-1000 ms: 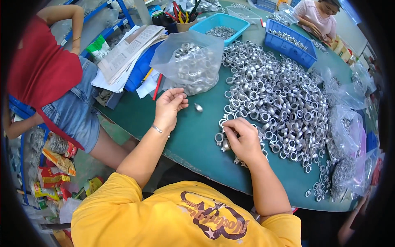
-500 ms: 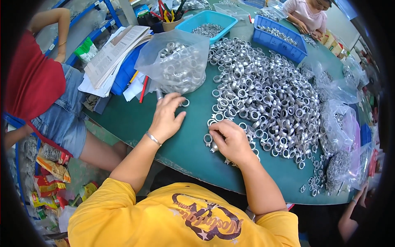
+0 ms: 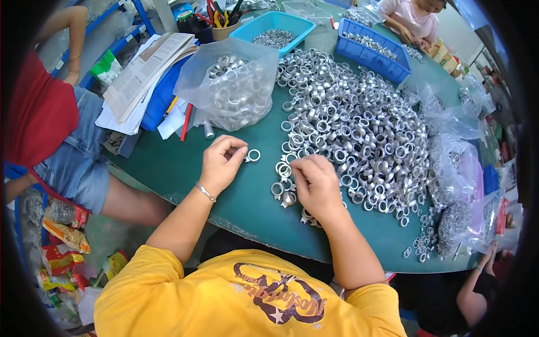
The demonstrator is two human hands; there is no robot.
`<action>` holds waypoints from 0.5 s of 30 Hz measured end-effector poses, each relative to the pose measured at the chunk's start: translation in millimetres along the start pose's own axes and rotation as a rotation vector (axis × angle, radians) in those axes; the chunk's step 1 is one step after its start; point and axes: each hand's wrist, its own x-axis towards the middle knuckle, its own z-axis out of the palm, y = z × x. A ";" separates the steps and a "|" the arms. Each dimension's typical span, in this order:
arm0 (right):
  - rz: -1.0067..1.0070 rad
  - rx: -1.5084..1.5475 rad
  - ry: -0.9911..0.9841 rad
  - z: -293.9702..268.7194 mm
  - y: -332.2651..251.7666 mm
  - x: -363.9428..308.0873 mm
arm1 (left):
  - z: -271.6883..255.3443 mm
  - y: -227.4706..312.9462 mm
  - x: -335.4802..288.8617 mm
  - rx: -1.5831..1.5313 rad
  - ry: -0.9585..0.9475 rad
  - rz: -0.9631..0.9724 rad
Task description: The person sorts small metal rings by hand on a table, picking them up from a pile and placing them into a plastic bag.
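Note:
My left hand (image 3: pixel 222 164) is closed, thumb and fingertips together, with a small silver metal ring (image 3: pixel 254 155) that has a side lug at its fingertips. My right hand (image 3: pixel 315 182) is curled in a pinch at the near left edge of a big heap of similar metal rings (image 3: pixel 365 129); whatever its fingertips hold is hidden. Loose rings (image 3: pixel 277 189) lie just beside that hand. Beyond my left hand stands a clear plastic bag (image 3: pixel 241 92) full of rings, and a short grey metal cylinder (image 3: pixel 209 132) lies at its foot.
A turquoise tray (image 3: pixel 303 28) and a blue bin (image 3: pixel 387 66) of small parts stand at the back of the green table (image 3: pixel 185 168). Papers (image 3: pixel 143 73) and a red pen (image 3: pixel 187 122) lie left. Bagged parts (image 3: pixel 455 168) crowd the right. Other people sit or stand around.
My left hand has closed from spread fingers, and the ring beside it has come nearer to me. My right hand has shifted slightly along the heap's edge. The whole view has shifted a little.

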 end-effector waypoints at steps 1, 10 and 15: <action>0.008 -0.041 0.055 -1.4 3.6 3.9 | -0.7 0.2 0.6 0.018 0.026 0.015; 0.071 -0.359 -0.142 4.8 24.3 34.3 | -5.1 3.9 -1.1 0.009 0.034 0.074; 0.110 -0.148 -0.117 -5.8 18.8 29.3 | -7.2 2.6 -1.6 -0.044 0.024 0.041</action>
